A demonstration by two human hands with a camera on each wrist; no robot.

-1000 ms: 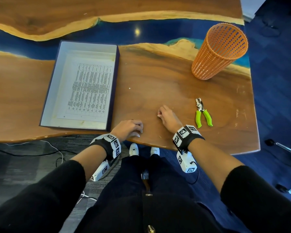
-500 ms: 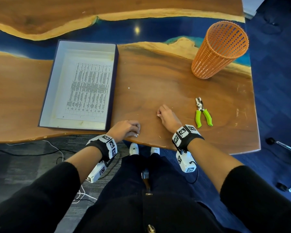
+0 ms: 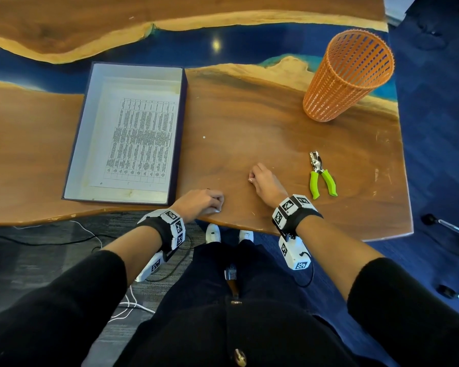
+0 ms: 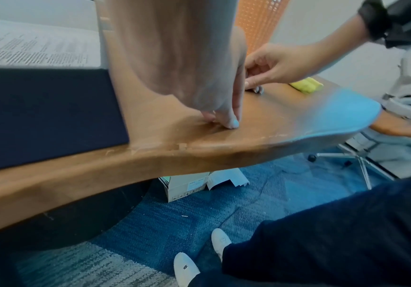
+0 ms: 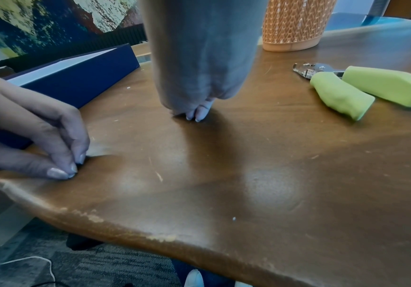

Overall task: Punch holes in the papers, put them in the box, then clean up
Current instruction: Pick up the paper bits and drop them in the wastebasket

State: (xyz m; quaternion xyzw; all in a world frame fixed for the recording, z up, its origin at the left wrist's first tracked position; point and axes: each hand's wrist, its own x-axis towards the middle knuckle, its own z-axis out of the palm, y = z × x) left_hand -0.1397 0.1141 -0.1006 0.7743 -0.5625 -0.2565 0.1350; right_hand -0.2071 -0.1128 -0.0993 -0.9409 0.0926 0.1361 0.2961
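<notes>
The open dark-blue box (image 3: 74, 154) lies at the left with a printed paper (image 3: 141, 139) flat inside it. The green-handled hole punch (image 3: 321, 176) lies on the table to the right, untouched. My left hand (image 3: 215, 205) rests at the table's front edge beside the box's near corner, thumb and fingertips (image 5: 74, 167) pinched together on the wood. My right hand (image 3: 251, 178) is farther in, left of the punch, its fingertips (image 5: 197, 114) also pinched down on the table. Whatever they pinch is too small to see.
An orange mesh basket (image 3: 347, 75) stands upright at the back right. A tiny white paper dot (image 3: 204, 137) lies on the wood right of the box, another (image 5: 233, 218) near the front edge. A cardboard box (image 4: 187, 186) and cables lie on the floor under the table.
My left hand has shifted very slightly along the front edge. The right hand and everything else stay in place.
</notes>
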